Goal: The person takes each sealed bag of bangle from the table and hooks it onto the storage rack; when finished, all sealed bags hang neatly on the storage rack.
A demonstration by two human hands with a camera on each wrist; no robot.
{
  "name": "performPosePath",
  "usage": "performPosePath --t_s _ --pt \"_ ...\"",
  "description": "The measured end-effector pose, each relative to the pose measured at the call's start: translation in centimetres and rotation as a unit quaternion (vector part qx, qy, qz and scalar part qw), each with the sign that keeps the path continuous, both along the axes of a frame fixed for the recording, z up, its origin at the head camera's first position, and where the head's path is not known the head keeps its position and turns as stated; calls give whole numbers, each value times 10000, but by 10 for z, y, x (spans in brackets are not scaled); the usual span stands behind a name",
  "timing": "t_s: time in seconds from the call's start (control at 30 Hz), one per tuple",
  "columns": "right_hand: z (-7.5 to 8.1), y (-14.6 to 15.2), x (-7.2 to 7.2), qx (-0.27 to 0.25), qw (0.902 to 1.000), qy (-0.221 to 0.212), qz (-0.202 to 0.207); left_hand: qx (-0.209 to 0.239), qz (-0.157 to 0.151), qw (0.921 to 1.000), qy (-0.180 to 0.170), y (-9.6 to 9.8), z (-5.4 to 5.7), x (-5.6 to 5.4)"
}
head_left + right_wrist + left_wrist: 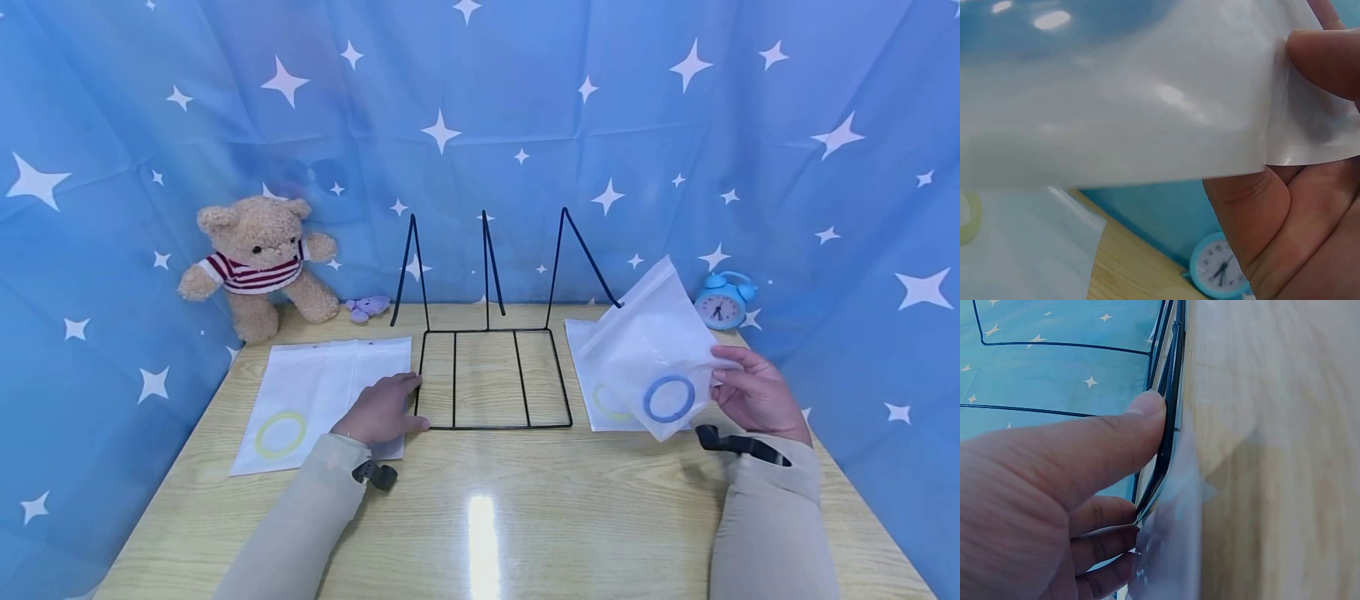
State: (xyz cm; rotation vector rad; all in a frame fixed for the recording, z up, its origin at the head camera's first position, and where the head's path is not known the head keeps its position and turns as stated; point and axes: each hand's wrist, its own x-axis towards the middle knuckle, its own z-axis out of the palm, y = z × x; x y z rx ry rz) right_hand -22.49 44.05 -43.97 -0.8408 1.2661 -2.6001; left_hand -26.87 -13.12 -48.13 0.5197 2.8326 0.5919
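My right hand [757, 396] pinches the edge of a white, see-through plastic bag [637, 342], which it holds up tilted over the right side of the table. A blue ring [648, 398] shows through this bag near its lower corner. The right wrist view has the thumb and fingers [1329, 62] on the bag's folded edge. On the left, my left hand [382, 408] grips the front left corner of a black wire rack [495, 428], thumb on the wire [1165, 440] and the other fingers on its far side. Under the held bag lies another white bag [579, 342] with a yellow ring [597, 402].
White bags [300, 367] lie left of the rack, one with a yellow ring [303, 429]. Behind them sit a teddy bear [258, 250] and a small purple toy [367, 308]. A blue alarm clock [720, 307] stands at the back right, before a starry blue curtain [517, 67].
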Motion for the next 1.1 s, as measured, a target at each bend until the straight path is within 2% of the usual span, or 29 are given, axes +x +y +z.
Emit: performPosePath --t_s 0.4,0.63,1.1 --pt "3 0 -1 -195 9986 109 479 14 10 10000 -22 0 1 0" --pt "7 -3 0 -118 9983 174 546 21 41 10000 -19 0 1 1" --pt "20 -11 0 -308 9932 730 857 41 28 10000 31 0 0 1"
